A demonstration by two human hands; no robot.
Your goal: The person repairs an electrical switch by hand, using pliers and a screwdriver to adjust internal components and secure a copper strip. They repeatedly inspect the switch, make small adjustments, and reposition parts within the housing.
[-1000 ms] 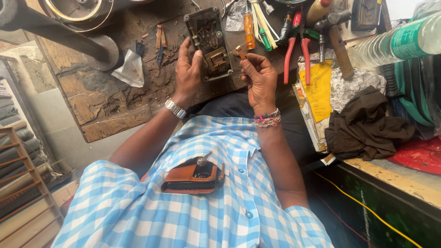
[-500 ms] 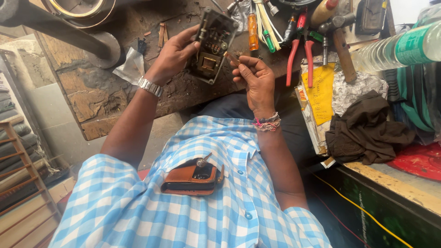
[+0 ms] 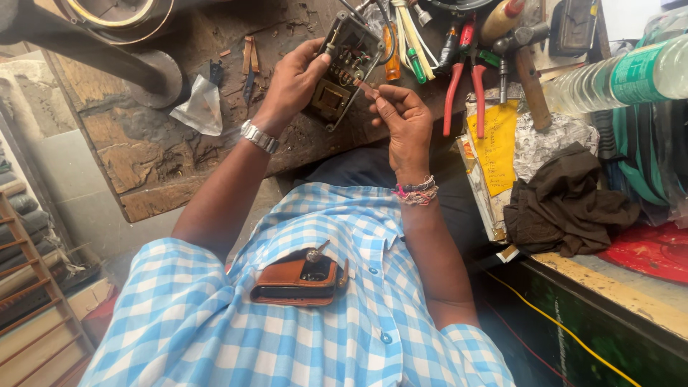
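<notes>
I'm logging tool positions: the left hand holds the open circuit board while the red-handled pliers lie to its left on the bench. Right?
Not quite. In the head view the left hand does hold the open circuit board, but the red-handled pliers lie to its right, beyond the right hand.

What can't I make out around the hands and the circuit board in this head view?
- Circuit board: its left edge sits under the left hand.
- Small part pinched by the right hand: too small to identify.
- Plastic bottle: cut off by the right edge.
- Round metal part: cut off by the top edge.
</notes>
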